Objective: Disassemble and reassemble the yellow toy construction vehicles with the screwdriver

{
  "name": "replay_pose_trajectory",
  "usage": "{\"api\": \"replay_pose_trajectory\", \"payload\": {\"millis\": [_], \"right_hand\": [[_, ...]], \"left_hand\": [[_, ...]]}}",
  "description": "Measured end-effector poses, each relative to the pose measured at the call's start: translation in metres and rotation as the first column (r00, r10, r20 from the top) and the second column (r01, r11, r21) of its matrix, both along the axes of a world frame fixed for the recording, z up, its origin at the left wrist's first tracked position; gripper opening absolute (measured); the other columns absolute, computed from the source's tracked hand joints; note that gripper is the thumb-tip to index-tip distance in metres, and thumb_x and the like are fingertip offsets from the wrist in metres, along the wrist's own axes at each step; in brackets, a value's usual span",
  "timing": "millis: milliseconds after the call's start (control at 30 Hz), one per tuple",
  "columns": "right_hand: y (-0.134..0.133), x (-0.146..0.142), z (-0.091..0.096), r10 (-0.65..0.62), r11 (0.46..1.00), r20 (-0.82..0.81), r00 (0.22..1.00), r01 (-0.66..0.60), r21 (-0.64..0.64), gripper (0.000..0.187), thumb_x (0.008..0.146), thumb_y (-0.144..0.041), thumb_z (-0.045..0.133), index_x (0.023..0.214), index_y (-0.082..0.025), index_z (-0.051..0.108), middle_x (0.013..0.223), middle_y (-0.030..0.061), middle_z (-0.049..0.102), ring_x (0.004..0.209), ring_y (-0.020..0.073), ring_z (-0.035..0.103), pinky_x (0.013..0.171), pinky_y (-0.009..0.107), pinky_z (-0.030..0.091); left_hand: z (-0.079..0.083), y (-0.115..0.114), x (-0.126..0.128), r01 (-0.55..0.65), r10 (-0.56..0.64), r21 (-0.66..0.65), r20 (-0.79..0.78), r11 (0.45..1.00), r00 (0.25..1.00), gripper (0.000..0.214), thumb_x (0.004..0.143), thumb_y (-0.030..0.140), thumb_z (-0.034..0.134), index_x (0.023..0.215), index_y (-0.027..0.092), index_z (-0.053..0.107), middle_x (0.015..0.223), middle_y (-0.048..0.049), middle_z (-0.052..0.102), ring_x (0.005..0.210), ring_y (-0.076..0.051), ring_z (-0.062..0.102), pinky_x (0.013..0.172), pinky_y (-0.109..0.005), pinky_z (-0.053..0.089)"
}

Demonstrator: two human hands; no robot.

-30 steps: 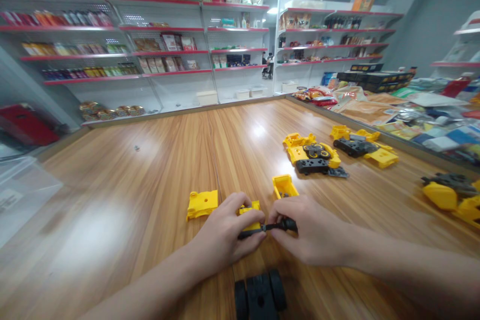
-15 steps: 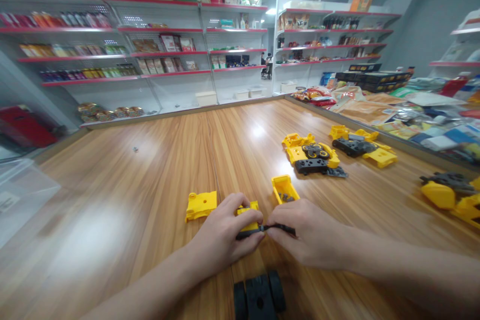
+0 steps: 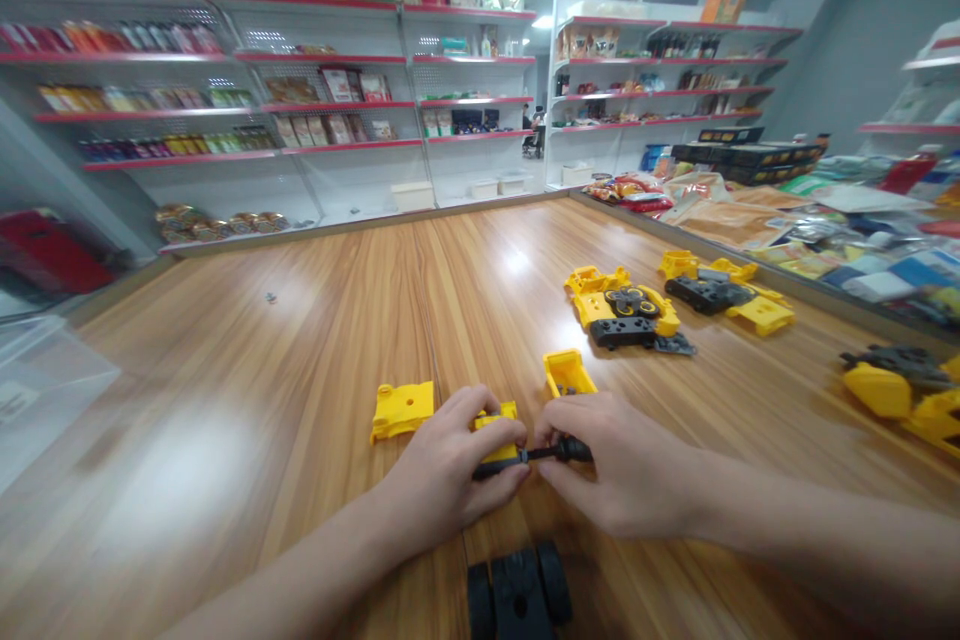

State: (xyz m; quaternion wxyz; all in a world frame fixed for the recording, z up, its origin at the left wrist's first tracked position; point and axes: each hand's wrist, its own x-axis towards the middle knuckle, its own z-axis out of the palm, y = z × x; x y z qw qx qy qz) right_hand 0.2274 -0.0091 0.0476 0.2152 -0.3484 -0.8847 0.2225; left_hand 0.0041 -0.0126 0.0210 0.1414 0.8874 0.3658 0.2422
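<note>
My left hand (image 3: 450,460) is closed around a yellow and black toy vehicle part (image 3: 496,452), partly covered by the fingers. In my right hand (image 3: 619,460) is a black screwdriver (image 3: 571,450), its shaft pointing left and its tip meeting the end of the part beside a small grey piece. Just behind the right hand stands a yellow toy dump bed (image 3: 568,372) with small grey pieces in it. A flat yellow panel (image 3: 405,410) lies left of the left hand. Nearest me is a black wheeled chassis (image 3: 520,588).
Groups of yellow and black toy parts lie to the right, including one with small wheels (image 3: 626,305), another behind it (image 3: 727,290) and one at the right edge (image 3: 892,390). A clear plastic bin (image 3: 52,390) is at left. Packaged goods (image 3: 750,210) lie past the right edge.
The right hand's fingers have loosened and shifted slightly, so more of the screwdriver's handle shows. The left hand and the vehicle part have stayed in place.
</note>
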Motion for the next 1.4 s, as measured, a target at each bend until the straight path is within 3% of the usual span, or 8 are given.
{"api": "replay_pose_trajectory", "payload": {"millis": [533,833,933,1033,1200,1400], "right_hand": [[0.002,0.001,-0.002,0.050,0.997,0.075,0.996,-0.055,0.056,0.014,0.090,-0.017,0.051,0.083,-0.016,0.063,0.081,0.0051,0.067,0.077,0.0156,0.059,0.069,0.027,0.041],[0.002,0.000,-0.010,-0.007,0.999,0.147,0.989,0.002,0.036,0.025,0.094,-0.022,0.046,0.072,-0.017,0.057,0.071,0.0028,0.065,0.064,0.0129,0.054,0.059,0.026,0.033],[0.002,-0.001,-0.011,-0.021,1.000,0.093,0.995,0.021,-0.005,0.022,0.092,-0.022,0.047,0.075,-0.017,0.058,0.072,0.0019,0.064,0.064,0.0125,0.052,0.060,0.025,0.035],[0.003,-0.002,-0.005,-0.034,0.999,-0.026,0.999,0.034,-0.013,0.006,0.086,-0.016,0.053,0.085,-0.017,0.059,0.081,0.0021,0.063,0.072,0.0136,0.055,0.066,0.026,0.039],[0.002,0.001,0.007,-0.039,0.999,-0.160,0.986,0.044,0.027,0.025,0.075,-0.005,0.057,0.098,-0.016,0.057,0.096,0.0042,0.060,0.087,0.0155,0.055,0.076,0.027,0.041],[0.004,0.001,0.003,-0.088,0.995,-0.241,0.967,0.095,0.019,0.011,0.083,-0.012,0.061,0.092,-0.018,0.060,0.087,0.0001,0.064,0.080,0.0128,0.057,0.072,0.025,0.041]], "left_hand": [[0.007,-0.001,0.000,0.025,-0.025,-0.003,-0.052,1.000,0.998,0.021,0.089,0.025,0.050,0.107,0.021,0.062,0.099,-0.0085,0.050,0.093,-0.021,0.053,0.082,-0.036,0.048],[0.002,-0.001,0.000,0.018,-0.015,0.035,-0.067,0.999,0.998,0.021,0.088,0.026,0.052,0.106,0.022,0.063,0.101,-0.0087,0.051,0.094,-0.021,0.053,0.082,-0.036,0.049],[0.004,-0.002,0.000,0.015,-0.013,0.027,-0.063,1.000,0.998,0.021,0.089,0.026,0.051,0.106,0.022,0.063,0.101,-0.0086,0.051,0.094,-0.021,0.054,0.082,-0.036,0.049],[0.005,-0.002,0.001,0.012,-0.011,0.013,-0.064,1.000,0.998,0.022,0.090,0.026,0.050,0.108,0.022,0.062,0.099,-0.0082,0.051,0.093,-0.021,0.053,0.082,-0.035,0.048],[0.002,-0.001,0.001,-0.039,0.039,-0.017,-0.027,0.999,0.999,0.019,0.090,0.026,0.050,0.106,0.021,0.060,0.098,-0.0067,0.049,0.088,-0.019,0.052,0.079,-0.033,0.046],[0.000,0.000,0.000,-0.062,0.062,-0.039,0.018,0.997,0.998,0.014,0.090,0.024,0.050,0.100,0.021,0.059,0.094,-0.0040,0.047,0.082,-0.016,0.051,0.075,-0.031,0.044]]}}
